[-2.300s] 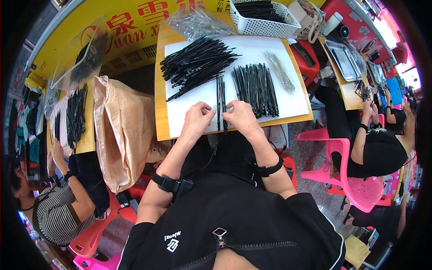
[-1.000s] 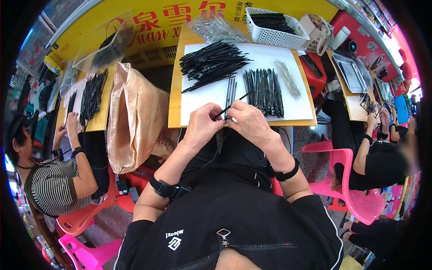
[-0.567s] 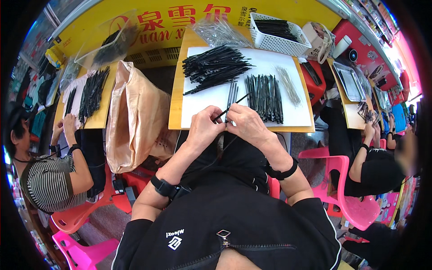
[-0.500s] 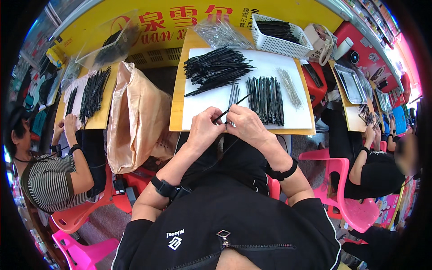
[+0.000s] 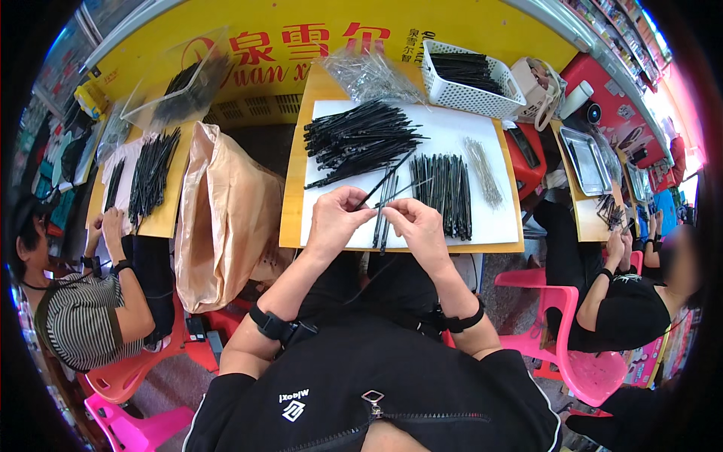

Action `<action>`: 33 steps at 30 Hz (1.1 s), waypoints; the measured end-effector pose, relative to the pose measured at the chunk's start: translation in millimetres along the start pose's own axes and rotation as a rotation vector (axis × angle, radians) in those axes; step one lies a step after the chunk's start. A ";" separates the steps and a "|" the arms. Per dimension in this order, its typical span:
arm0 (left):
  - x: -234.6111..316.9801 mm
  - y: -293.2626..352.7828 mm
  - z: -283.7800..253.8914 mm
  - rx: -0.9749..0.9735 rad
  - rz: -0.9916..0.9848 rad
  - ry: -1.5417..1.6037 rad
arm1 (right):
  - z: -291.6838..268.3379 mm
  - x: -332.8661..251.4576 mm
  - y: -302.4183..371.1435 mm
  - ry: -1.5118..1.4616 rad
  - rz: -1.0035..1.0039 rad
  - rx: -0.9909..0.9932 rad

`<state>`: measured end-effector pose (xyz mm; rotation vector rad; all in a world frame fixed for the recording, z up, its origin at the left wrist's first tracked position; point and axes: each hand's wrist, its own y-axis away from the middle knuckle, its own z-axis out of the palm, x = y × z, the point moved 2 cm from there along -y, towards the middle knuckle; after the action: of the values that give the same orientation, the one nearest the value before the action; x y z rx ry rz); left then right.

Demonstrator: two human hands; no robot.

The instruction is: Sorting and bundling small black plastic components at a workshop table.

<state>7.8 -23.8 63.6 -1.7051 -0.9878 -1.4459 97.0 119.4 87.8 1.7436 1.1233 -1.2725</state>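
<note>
2 hands (image 5: 335,224) (image 5: 419,228) close tog., turned inward, L pinching blk strip (image 5: 388,176) (slanted)

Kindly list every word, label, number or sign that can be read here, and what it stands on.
I won't copy wording, but writing stands here:
Yellow panel: large red characters, red script below, small dark characters to the right.
Black top: small white lettering with a white emblem, upside down.
Pale bag: dark marks, too small to read.
Black strips: no lettering discernible.
</note>
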 end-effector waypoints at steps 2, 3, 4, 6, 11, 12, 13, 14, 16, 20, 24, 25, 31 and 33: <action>4.7 0.8 6.7 -0.032 0.008 0.055 | 2.7 16.3 -4.9 -0.177 0.006 0.027; 8.5 3.0 9.5 -0.058 0.016 0.056 | 4.6 19.6 -6.0 -0.355 0.017 0.049; 6.1 2.6 11.9 -0.081 0.024 0.055 | 5.5 20.4 -6.7 -0.394 -0.004 0.080; 3.8 1.5 13.1 -0.104 0.026 0.054 | 5.3 18.8 -10.7 -0.451 -0.019 0.105; 6.3 -1.9 6.0 -0.290 -0.246 0.475 | -5.9 14.2 -18.3 -0.497 -0.070 0.144; 7.5 -1.9 7.8 -0.290 -0.267 0.528 | -6.0 11.1 -18.1 -0.496 -0.064 0.142; 9.2 -2.2 8.4 -0.288 -0.273 0.530 | -5.4 6.8 -17.6 -0.487 -0.088 0.135; 10.8 -2.5 9.5 -0.317 -0.298 0.562 | -5.2 2.6 -16.4 -0.477 -0.113 0.128; 10.1 -4.8 9.9 -0.356 -0.356 0.580 | -5.8 -6.2 -14.4 -0.445 -0.129 0.128; 16.6 -5.4 4.3 -0.356 -0.418 0.720 | -8.0 -21.8 -6.2 -0.410 -0.236 0.177; 13.6 -6.6 -7.1 -0.386 -0.536 1.006 | -10.4 -32.6 5.1 -0.335 -0.325 0.160; 12.0 -6.8 -9.2 -0.368 -0.573 1.045 | -11.0 -35.4 8.1 -0.310 -0.375 0.157; 19.2 -5.9 -16.7 -0.297 -0.523 0.927 | -14.6 -47.5 16.5 0.113 -0.724 0.124; 20.8 -5.9 -16.3 -0.293 -0.493 0.910 | -11.2 -53.3 20.3 0.312 -1.025 0.104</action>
<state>-3.1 -32.7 86.7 -0.7697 -0.6980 -2.4547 112.1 108.7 142.9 1.4688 2.3427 -1.6502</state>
